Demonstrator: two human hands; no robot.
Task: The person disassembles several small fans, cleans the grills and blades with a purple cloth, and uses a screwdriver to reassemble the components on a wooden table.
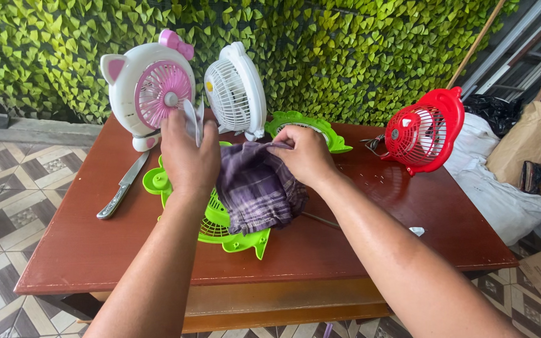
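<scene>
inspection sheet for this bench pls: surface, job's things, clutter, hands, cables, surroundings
Surface: brown wooden table, glossy, on a patterned tile floor.
Job's things: green fan housing lying flat, purple plaid cloth draped over it; translucent fan blade.
Clutter: pink-and-white cat-shaped fan, white fan, red fan, green grille, knife.
Hands: left hand holds the blade; right hand grips the cloth.
Cables: thin wires beside the red fan.
Surroundings: leafy green wall, white sacks, cardboard at right.
</scene>
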